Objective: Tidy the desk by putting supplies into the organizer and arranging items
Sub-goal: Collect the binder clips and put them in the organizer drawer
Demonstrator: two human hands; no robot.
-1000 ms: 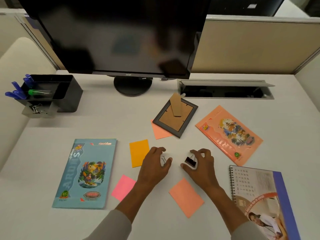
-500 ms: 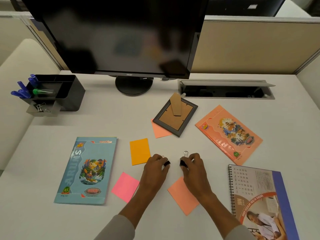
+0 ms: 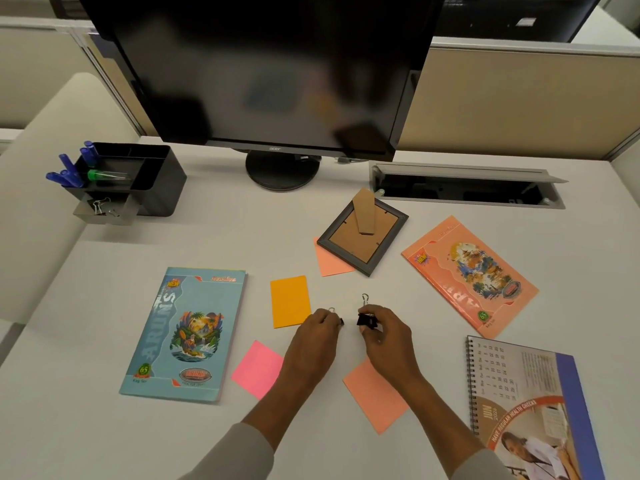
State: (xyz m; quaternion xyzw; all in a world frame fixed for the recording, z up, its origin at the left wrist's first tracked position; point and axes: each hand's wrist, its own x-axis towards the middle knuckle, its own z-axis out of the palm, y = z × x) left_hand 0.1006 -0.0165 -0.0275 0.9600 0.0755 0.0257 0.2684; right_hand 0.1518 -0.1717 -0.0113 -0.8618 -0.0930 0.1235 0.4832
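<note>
Both hands have risen from the white desk top [image 3: 242, 233] since a second ago, when they lay low over the clips; over the last half second they have barely shifted. The left hand [image 3: 311, 341] has its fingers curled round one small black metal binder clip [image 3: 341, 321], which is mostly hidden, with only a black corner and a wire loop showing. The right hand [image 3: 389, 337] pinches the other black metal binder clip [image 3: 367, 321] between thumb and fingers, one wire handle standing up. Both clips are near the middle of the desk, toward its near edge, just beside the orange sticky note [image 3: 290, 301].

They likely belong in the black plastic desk organizer [image 3: 162, 188] at the far left corner, whose small grey front tray [image 3: 104, 218] already holds clips. To do this well, carry both clips across above the blue softcover notebook [image 3: 187, 334]. Release them low into that tray rather than among the blue pens [image 3: 65, 176], keeping sleeves off the loose notes.

Readable writing:
- "acer" on the black monitor [image 3: 270, 64].
- "ARUNS", "ALL NEW" and "65" on the blue notebook.
- "NEW" and "65" on the peach softcover notebook [image 3: 471, 275].
- "JUN 2026" and "HAVE REGULAR HEALTH CHECKS" on the spiral-bound calendar [image 3: 533, 403].
</note>
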